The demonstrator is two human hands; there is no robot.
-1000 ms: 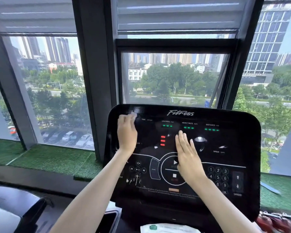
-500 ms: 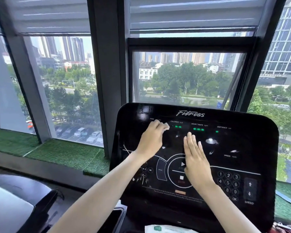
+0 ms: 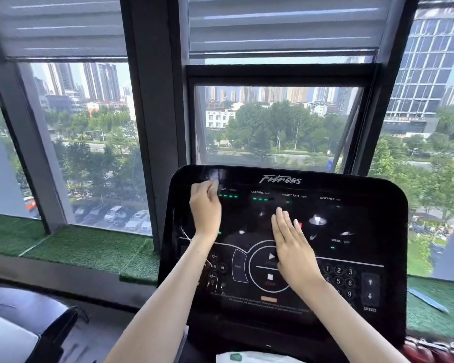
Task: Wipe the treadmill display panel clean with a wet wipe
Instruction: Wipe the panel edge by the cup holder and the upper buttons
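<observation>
Head view: the left hand (image 3: 205,213) has slid leftward since half a second ago. It has gone from beside CALORIES to the upper-left corner of the display panel (image 3: 378,221), fingers curled on a pale, motion-blurred wet wipe (image 3: 215,180) held against the surface. The right hand (image 3: 291,247) stays flat mid-panel, fingers straight and close together, holding nothing. Printed across the panel: "Fitness", then CALORIES, HEART RATE, DISTANCE, SPEED — and number keys 1 to 9 at the right. Fuzzy green turf (image 3: 89,244) lines the window sill at left; the panel itself is glossy black with rounded corners.
</observation>
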